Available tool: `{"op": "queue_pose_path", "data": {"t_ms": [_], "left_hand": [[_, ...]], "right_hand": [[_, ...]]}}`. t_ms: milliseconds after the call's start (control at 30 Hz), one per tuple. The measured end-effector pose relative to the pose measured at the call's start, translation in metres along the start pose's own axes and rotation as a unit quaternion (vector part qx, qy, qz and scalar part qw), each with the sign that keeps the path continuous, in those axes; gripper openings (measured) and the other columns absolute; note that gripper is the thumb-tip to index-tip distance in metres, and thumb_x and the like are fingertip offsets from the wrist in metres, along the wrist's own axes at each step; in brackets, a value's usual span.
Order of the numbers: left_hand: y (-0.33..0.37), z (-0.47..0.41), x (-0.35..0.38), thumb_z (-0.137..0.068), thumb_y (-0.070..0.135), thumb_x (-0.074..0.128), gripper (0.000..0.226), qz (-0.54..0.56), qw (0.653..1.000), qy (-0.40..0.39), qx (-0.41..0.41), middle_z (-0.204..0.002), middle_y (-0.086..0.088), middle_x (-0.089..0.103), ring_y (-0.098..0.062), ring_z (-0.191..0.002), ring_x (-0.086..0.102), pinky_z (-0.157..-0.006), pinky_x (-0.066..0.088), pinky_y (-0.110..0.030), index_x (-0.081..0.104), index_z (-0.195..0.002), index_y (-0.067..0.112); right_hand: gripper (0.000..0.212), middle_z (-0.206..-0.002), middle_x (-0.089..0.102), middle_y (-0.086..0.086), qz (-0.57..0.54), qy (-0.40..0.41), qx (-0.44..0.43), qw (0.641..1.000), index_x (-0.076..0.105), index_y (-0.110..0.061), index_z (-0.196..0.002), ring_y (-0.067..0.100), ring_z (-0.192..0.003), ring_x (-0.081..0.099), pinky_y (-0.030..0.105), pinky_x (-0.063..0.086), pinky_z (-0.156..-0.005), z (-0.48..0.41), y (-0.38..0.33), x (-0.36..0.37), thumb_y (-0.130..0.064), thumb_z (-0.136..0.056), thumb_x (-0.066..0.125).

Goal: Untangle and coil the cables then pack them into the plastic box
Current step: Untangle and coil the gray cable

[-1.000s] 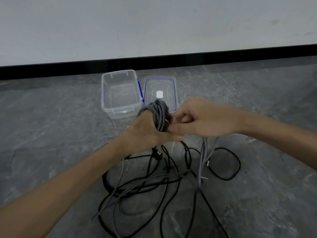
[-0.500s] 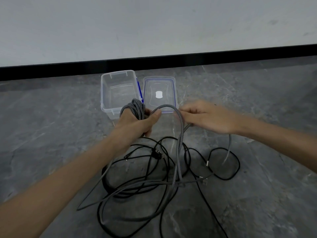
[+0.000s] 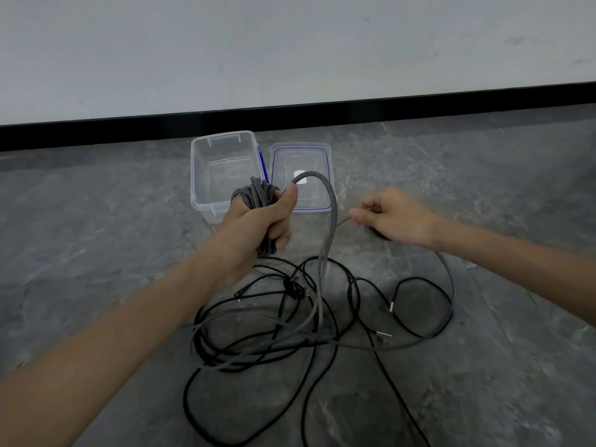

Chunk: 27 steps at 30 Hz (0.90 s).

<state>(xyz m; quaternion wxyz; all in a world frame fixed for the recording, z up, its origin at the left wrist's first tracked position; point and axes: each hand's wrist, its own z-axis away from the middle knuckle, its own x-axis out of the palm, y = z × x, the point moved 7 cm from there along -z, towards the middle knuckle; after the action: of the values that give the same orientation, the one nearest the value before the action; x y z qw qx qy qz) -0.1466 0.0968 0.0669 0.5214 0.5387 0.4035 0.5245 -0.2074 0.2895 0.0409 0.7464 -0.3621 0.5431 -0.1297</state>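
My left hand [image 3: 258,225] grips a coil of grey braided cable [image 3: 254,196] wound around its fingers, just in front of the clear plastic box [image 3: 222,175]. From the thumb, the loose grey strand [image 3: 329,227] arches up and drops to the floor. My right hand [image 3: 395,217] pinches a thinner grey strand out to the right. Below both hands a tangle of black and grey cables [image 3: 290,330] lies on the floor, with metal plugs [image 3: 383,337] showing.
The box's lid [image 3: 325,153], clear with blue trim, lies flat beside the box on its right. Behind them runs a black skirting [image 3: 419,106] under a white wall. The floor is grey stone.
My hands have pulled apart: the right one moved right and down with a strand, and the left one holds the coil in front of the box.
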Motion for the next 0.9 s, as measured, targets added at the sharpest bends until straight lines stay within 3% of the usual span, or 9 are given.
{"op": "queue_pose_path", "data": {"t_ms": [100,367,433,500,567,700,800,867,900], "left_hand": [[0.004,0.002,0.002,-0.088,0.036,0.066,0.039,0.024,1.000,-0.007,0.000,-0.048,0.003,0.028,-0.012,-0.041,0.034,-0.048,0.036,-0.020,0.038,-0.069,0.015],[0.003,0.005,0.011,-0.079,0.039,0.062,0.032,0.068,0.997,-0.017,-0.018,-0.045,0.004,0.030,-0.012,-0.040,0.034,-0.046,0.035,-0.019,0.044,-0.076,0.013],[-0.006,0.004,0.009,-0.083,0.039,0.061,0.033,0.061,0.997,0.008,-0.044,-0.047,0.002,0.031,-0.013,-0.041,0.035,-0.046,0.034,-0.020,0.045,-0.073,0.013],[-0.016,0.004,0.008,-0.091,0.034,0.059,0.033,0.053,0.995,0.039,-0.077,-0.048,0.000,0.032,-0.014,-0.041,0.036,-0.046,0.035,-0.021,0.048,-0.069,0.013],[-0.024,0.004,0.006,-0.095,0.029,0.058,0.031,0.030,0.993,0.061,-0.095,-0.048,0.000,0.035,-0.014,-0.041,0.038,-0.046,0.037,-0.021,0.051,-0.071,0.012],[-0.038,0.006,0.004,-0.096,0.028,0.058,0.030,-0.023,0.991,0.075,-0.112,-0.046,0.000,0.038,-0.015,-0.041,0.039,-0.047,0.035,-0.024,0.051,-0.072,0.011],[-0.043,0.006,0.004,-0.096,0.028,0.058,0.031,-0.011,0.989,0.084,-0.122,-0.044,0.000,0.038,-0.015,-0.039,0.039,-0.047,0.034,-0.025,0.051,-0.071,0.010],[-0.044,0.006,0.002,-0.096,0.029,0.058,0.032,-0.015,0.988,0.094,-0.124,-0.045,0.000,0.039,-0.016,-0.039,0.040,-0.047,0.034,-0.025,0.051,-0.071,0.011],[-0.043,0.005,0.001,-0.096,0.030,0.058,0.032,-0.022,0.987,0.101,-0.121,-0.045,0.000,0.040,-0.016,-0.040,0.041,-0.048,0.033,-0.025,0.052,-0.071,0.011]], "right_hand": [[0.033,-0.062,0.057,0.006,0.037,0.057,0.073,0.995,0.066,-0.006,-0.075,0.019,-0.063,0.053,0.032,0.039,-0.061,-0.010,0.043,-0.008,-0.025,-0.098,0.053],[0.038,-0.068,0.047,0.012,-0.158,0.207,0.291,0.921,0.050,-0.010,-0.071,0.022,-0.053,0.043,0.028,0.032,-0.048,-0.002,0.127,0.002,-0.027,-0.103,0.039],[0.040,-0.069,0.051,0.015,-0.084,0.158,0.279,0.943,0.053,-0.004,-0.074,0.026,-0.060,0.049,0.031,0.035,-0.054,0.002,0.124,0.014,-0.026,-0.104,0.038],[0.040,-0.082,0.058,0.020,0.088,0.057,0.218,0.970,0.053,-0.006,-0.072,0.030,-0.078,0.057,0.030,0.036,-0.065,0.004,0.113,0.031,-0.025,-0.103,0.038],[0.040,-0.094,0.065,0.021,0.214,-0.034,0.159,0.963,0.054,-0.009,-0.071,0.034,-0.093,0.062,0.032,0.041,-0.072,0.009,0.105,0.054,-0.027,-0.102,0.038],[0.022,-0.098,0.066,0.018,0.271,-0.078,0.057,0.958,0.058,-0.009,-0.087,0.035,-0.097,0.061,0.038,0.047,-0.079,0.009,0.077,0.074,-0.022,-0.098,0.044],[0.029,-0.076,0.059,0.002,0.124,0.010,-0.004,0.992,0.058,-0.004,-0.083,0.026,-0.083,0.058,0.037,0.044,-0.079,0.009,0.024,0.052,-0.021,-0.101,0.043],[0.041,-0.078,0.067,-0.001,-0.128,0.017,0.043,0.991,0.065,-0.004,-0.088,0.021,-0.083,0.063,0.033,0.046,-0.084,0.015,-0.004,0.039,-0.031,-0.104,0.037],[0.047,-0.084,0.072,0.005,-0.253,-0.014,0.064,0.965,0.067,-0.004,-0.096,0.021,-0.085,0.067,0.031,0.048,-0.086,0.021,-0.017,0.038,-0.035,-0.104,0.033]]}}
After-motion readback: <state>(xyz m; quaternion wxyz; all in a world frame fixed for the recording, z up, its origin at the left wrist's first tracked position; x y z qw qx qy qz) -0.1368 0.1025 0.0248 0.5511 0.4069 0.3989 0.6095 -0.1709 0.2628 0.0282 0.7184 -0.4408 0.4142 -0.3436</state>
